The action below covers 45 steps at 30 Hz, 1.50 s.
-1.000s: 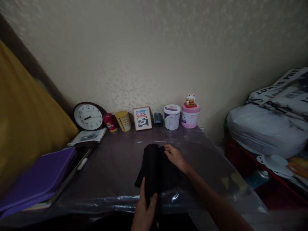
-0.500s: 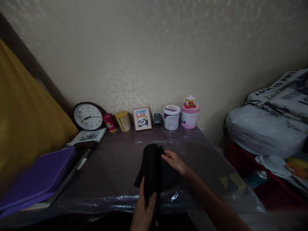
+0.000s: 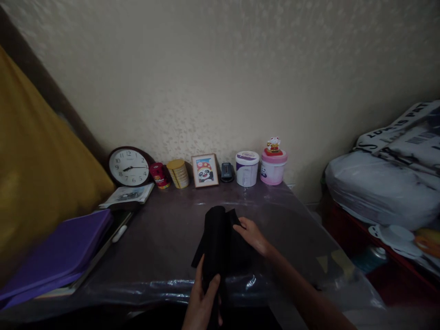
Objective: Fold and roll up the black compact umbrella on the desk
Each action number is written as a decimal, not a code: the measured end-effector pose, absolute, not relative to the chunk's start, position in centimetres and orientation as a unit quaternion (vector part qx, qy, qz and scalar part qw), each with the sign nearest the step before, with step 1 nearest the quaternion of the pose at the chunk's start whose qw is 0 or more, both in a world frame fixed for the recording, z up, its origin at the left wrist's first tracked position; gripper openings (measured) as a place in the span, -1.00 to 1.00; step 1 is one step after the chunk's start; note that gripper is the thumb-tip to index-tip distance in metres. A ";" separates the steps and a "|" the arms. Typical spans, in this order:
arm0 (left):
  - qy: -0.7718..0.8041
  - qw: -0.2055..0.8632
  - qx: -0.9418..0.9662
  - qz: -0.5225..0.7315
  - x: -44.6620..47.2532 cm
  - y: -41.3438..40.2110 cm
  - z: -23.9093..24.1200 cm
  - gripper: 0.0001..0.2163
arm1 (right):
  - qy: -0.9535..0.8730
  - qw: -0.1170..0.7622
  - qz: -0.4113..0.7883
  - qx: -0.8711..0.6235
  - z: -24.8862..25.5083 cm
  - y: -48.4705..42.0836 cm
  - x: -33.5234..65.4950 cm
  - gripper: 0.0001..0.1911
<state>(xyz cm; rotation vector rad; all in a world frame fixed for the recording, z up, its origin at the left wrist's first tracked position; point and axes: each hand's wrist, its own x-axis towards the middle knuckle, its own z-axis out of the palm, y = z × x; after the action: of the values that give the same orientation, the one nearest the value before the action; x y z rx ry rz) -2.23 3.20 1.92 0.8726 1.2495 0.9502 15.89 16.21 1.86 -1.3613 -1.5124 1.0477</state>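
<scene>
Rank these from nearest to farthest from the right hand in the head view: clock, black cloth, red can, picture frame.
1. Black cloth: its edge is in the right hand.
2. Picture frame: ahead and to the left, at the back of the table.
3. Red can: farther left along the back.
4. Clock: leftmost of the four.

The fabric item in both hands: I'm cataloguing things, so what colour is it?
The fabric item looks plain black; it shows best in the head view.
</scene>
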 end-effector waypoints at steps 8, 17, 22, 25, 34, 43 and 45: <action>0.540 0.621 0.370 0.431 -2.2 3.2 1.0 -0.18 | -0.588 0.439 0.420 -0.534 2.8 16.1 14.9 -0.72; 0.554 0.638 0.344 0.411 -2.8 3.2 1.2 -0.23 | -0.591 0.429 0.412 -0.545 4.4 16.9 12.4 -0.61; 0.570 0.630 0.350 0.395 -2.8 3.1 0.9 -0.24 | -0.602 0.390 0.388 -0.578 4.6 17.4 9.5 -0.50; 0.574 0.619 0.368 0.390 -2.7 3.2 0.4 -0.24 | -0.621 0.361 0.362 -0.594 4.8 17.2 8.0 -0.52; 0.586 0.572 0.420 0.392 -3.2 3.5 1.1 -0.29 | -0.684 0.243 0.270 -0.633 5.5 16.4 5.4 -0.65; 0.615 0.557 0.409 0.380 -3.3 3.5 0.6 -0.31 | -0.725 0.169 0.196 -0.638 5.7 15.8 3.7 -0.72; 0.624 0.558 0.406 0.367 -3.1 3.3 0.8 -0.27 | -0.732 0.165 0.189 -0.634 5.7 15.7 3.6 -0.72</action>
<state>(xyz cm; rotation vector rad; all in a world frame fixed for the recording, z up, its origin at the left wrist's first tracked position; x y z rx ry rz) -3.14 3.26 0.80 0.9568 1.4708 0.8662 3.59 15.73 5.72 -1.8061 -2.0839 0.5378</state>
